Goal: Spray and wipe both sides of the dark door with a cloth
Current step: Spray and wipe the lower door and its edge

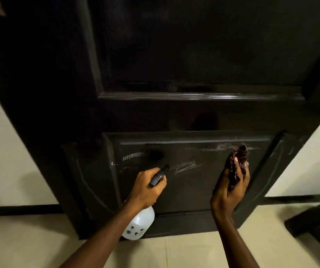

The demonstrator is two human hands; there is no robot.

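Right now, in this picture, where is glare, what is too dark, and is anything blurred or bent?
Head view: glare streaks the middle ledge of the door; its upper panel is nearly black; the wide lens splays its edges; the cloth in the right hand looks slightly smeared.
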